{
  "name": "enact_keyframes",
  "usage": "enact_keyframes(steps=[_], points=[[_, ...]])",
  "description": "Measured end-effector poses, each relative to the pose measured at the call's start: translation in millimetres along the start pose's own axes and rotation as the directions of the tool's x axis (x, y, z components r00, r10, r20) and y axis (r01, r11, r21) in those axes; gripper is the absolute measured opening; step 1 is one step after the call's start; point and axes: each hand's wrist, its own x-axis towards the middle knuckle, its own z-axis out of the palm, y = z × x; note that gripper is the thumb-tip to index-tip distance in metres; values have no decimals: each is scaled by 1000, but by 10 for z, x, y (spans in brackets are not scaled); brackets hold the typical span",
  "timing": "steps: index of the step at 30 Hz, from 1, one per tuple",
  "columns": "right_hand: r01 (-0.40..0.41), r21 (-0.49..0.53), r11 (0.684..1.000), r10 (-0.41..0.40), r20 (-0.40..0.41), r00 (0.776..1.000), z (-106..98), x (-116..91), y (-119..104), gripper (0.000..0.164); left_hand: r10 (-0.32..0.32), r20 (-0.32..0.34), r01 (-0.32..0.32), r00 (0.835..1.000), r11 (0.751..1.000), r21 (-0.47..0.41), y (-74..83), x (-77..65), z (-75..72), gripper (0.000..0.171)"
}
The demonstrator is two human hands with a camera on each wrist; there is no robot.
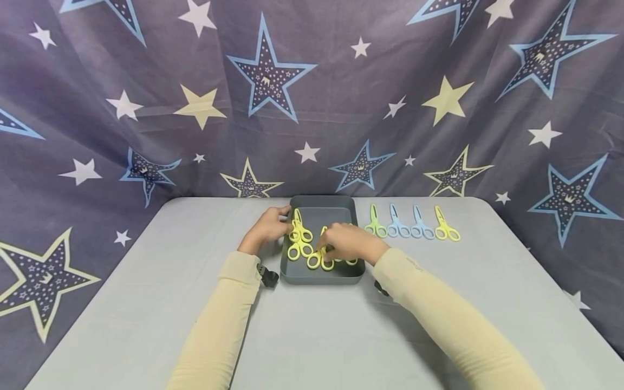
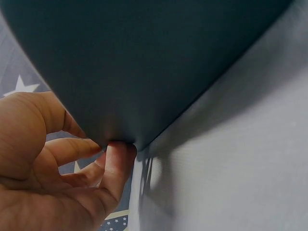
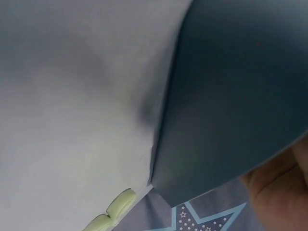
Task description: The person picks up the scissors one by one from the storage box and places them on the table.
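Observation:
A dark grey tray (image 1: 322,280) holds several pairs of scissors. My left hand (image 1: 271,226) grips its left wall, and in the left wrist view fingers (image 2: 118,166) press the wall's outside while the thumb passes behind the rim. Inside the tray, my right hand (image 1: 345,241) pinches yellow scissors (image 1: 314,261) around the middle; their loops show below the fingers, whose tips are partly hidden. Two overlapping yellow scissors (image 1: 300,234) lie along the tray's left side. Beneath the right hand, more loops (image 1: 352,262) are mostly covered. In the right wrist view the tray wall hides most of that hand.
Right of the tray, a row on the grey-white table (image 1: 312,336) has green scissors (image 1: 374,221), two blue scissors (image 1: 396,222) and yellow scissors (image 1: 444,224). A star-patterned curtain (image 1: 312,108) hangs behind the table.

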Motion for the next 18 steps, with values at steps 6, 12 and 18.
enact_keyframes(steps=[6, 12, 18], points=[[-7, -15, 1000, 7, 7, 1000, -21, 44, 17, 32, 1, 7, -1, 1000, 1000, 10, 1, -9, 0, 79], [-39, -8, 999, 39, 5, 999, -42, 84, 33, 33, -2, 9, 2, 1000, 1000, 18, -3, -9, -5, 81], [-69, -17, 997, 69, 9, 998, -47, 130, 100, 33, -9, 1, 9, 1000, 1000, 9, 18, -16, -4, 83]])
